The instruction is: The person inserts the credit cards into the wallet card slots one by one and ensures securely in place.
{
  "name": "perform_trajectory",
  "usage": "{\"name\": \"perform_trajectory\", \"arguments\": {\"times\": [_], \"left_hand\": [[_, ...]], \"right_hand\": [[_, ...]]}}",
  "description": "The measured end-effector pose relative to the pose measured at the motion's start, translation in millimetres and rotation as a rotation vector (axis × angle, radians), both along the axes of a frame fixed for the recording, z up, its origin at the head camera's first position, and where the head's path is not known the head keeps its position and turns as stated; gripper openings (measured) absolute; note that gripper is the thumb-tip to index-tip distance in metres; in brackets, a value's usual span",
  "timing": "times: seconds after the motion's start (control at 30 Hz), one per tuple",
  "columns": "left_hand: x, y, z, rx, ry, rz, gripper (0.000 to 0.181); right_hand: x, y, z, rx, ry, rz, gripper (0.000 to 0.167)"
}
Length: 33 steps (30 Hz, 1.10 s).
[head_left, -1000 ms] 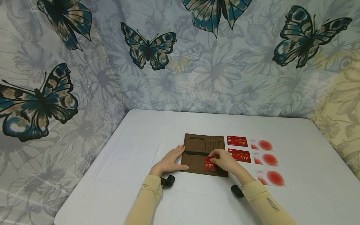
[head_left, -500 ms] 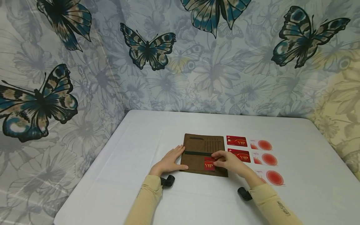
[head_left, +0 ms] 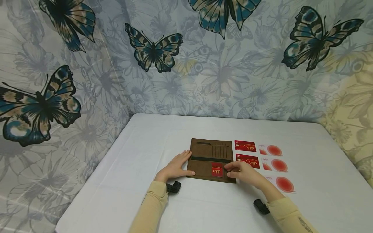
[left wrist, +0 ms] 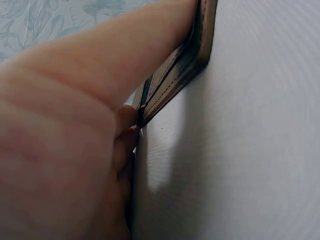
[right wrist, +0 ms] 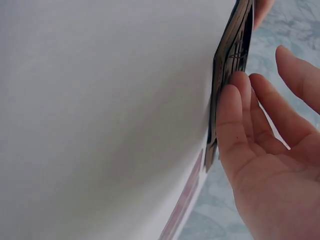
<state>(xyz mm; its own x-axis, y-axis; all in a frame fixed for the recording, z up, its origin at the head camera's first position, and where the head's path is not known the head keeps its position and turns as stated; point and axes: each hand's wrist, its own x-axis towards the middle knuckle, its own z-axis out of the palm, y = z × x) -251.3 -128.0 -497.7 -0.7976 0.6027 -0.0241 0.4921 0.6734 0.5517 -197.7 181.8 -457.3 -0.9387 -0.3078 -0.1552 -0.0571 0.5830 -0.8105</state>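
A brown wallet (head_left: 200,167) lies unfolded on the white table, with card slots in its upper half and a dark band across the middle. In its lower half sits a red VIP card (head_left: 217,170), partly tucked in. My left hand (head_left: 175,166) rests at the wallet's left edge, thumb and fingers spread; its thumb lies along the wallet (left wrist: 167,82) in the left wrist view. My right hand (head_left: 246,174) is over the wallet's lower right edge, just right of the card. In the right wrist view, its fingertips touch or nearly touch the wallet (right wrist: 235,50), thumb apart, holding nothing.
Two red VIP cards (head_left: 245,146) lie one below the other right of the wallet. Beside them is a column of three pale cards with red circles (head_left: 279,165); the nearest is partly behind my right hand. A butterfly-patterned wall covering (head_left: 180,94) stands behind the table.
My right hand has slid right and slightly toward me, away from the red VIP card, which stays in the wallet. My left hand has not moved.
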Motion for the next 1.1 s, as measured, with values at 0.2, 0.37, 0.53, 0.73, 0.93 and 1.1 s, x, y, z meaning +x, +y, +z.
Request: {"name": "perform_trajectory", "arguments": {"times": [0.2, 0.37, 0.53, 0.73, 0.93, 1.1], "left_hand": [[-0.5, -0.3, -1.1, 0.006, -0.001, -0.001, 0.091], [-0.9, -0.2, -2.1, 0.007, 0.000, 0.000, 0.091], [-0.4, 0.2, -1.7, -0.002, 0.010, 0.000, 0.091], [-0.2, 0.2, -1.6, -0.006, 0.016, -0.001, 0.090], [-0.3, 0.0, -1.9, -0.009, 0.017, -0.002, 0.091], [-1.1, 0.2, -2.7, -0.015, 0.018, -0.002, 0.091]], "right_hand": [[3.2, 0, -0.1, 0.007, 0.021, 0.073, 0.031], [4.5, -3, 2.0, 0.004, 0.038, 0.131, 0.034], [4.8, -5, 2.4, 0.006, 0.047, 0.148, 0.034], [3.6, -8, 1.6, -0.024, 0.044, 0.173, 0.036], [3.1, -11, 1.9, -0.047, 0.036, 0.180, 0.037], [1.7, -15, 2.8, -0.044, 0.016, 0.173, 0.038]]}}
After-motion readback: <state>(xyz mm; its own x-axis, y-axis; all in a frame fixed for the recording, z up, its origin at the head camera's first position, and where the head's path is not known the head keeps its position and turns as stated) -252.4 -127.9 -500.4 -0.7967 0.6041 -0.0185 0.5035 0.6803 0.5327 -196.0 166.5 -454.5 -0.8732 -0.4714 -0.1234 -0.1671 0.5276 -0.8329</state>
